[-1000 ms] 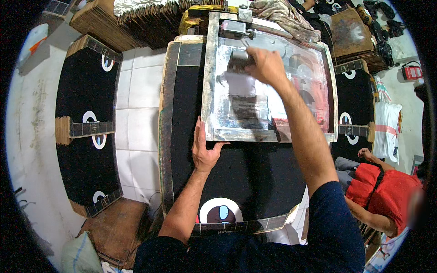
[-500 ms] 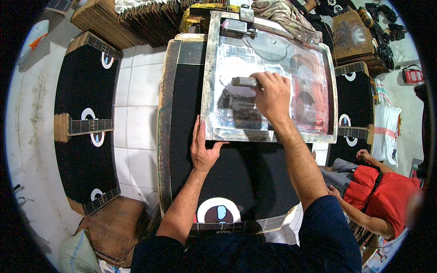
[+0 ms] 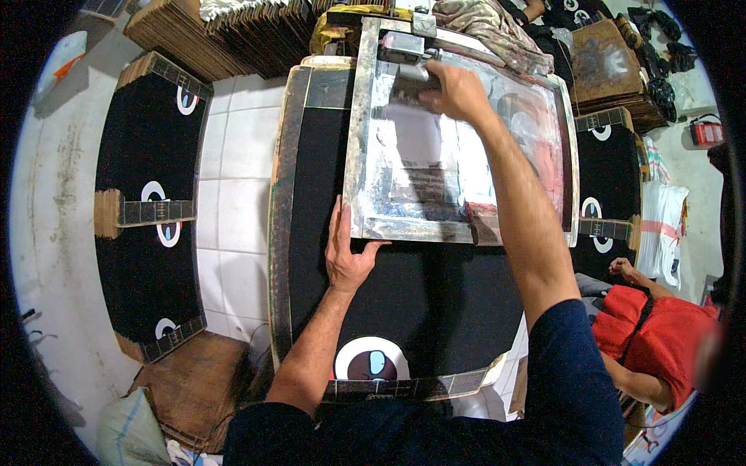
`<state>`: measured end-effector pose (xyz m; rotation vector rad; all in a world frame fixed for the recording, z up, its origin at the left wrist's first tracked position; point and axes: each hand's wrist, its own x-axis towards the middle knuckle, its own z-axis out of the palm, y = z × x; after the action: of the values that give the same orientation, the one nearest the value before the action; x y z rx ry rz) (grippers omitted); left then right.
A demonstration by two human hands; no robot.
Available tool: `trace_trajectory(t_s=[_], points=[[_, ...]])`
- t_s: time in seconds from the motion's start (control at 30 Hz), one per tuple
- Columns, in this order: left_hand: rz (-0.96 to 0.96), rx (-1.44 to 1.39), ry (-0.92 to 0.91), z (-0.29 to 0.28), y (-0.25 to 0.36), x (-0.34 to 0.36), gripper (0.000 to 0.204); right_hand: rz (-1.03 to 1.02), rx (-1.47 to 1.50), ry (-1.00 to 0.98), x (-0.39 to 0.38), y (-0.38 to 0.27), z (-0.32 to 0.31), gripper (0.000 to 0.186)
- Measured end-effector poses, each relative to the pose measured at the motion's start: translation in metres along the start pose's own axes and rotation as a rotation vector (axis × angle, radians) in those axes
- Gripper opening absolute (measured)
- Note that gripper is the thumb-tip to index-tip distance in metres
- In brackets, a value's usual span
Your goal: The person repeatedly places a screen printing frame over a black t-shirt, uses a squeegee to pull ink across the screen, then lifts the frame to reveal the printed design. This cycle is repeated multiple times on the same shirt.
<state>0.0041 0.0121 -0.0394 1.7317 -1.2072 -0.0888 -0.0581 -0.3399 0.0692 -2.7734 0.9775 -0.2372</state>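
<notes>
A printing screen in a worn, pale frame [image 3: 356, 140] lies over black cloth [image 3: 388, 287] on a board. Closed round a squeegee [image 3: 409, 81], my right hand [image 3: 458, 89] is at the screen's far part, near a metal clamp [image 3: 402, 46]. The squeegee's blade is partly blurred by motion. At the frame's near left corner is my left hand [image 3: 350, 260], its fingers stretched along the left side and the thumb lying along the near edge. A white ring print with a dark centre [image 3: 371, 361] shows on the cloth closest to me.
Boards with black cloth and eye-like prints [image 3: 148, 264] stand on the left, others [image 3: 606, 171] on the right. A person in red [image 3: 653, 334] is at the lower right. Stacked boards [image 3: 167, 39] and a stained rag [image 3: 497, 35] lie at the back.
My right hand has moved the squeegee away from me, from mid-screen to the far part. My left hand has stayed at the corner. The person in red has shifted slightly.
</notes>
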Motion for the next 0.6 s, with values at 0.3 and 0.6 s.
trace_trajectory(t_s=[0.3, 0.6], points=[[-0.031, -0.025, -0.003, -0.001, 0.001, 0.002, 0.1, 0.053, 0.005, 0.093, -0.083, -0.051, 0.01, 0.038], [-0.027, 0.002, -0.014, -0.002, 0.003, 0.003, 0.099, 0.021, 0.012, 0.196, -0.004, -0.015, -0.01, 0.043]])
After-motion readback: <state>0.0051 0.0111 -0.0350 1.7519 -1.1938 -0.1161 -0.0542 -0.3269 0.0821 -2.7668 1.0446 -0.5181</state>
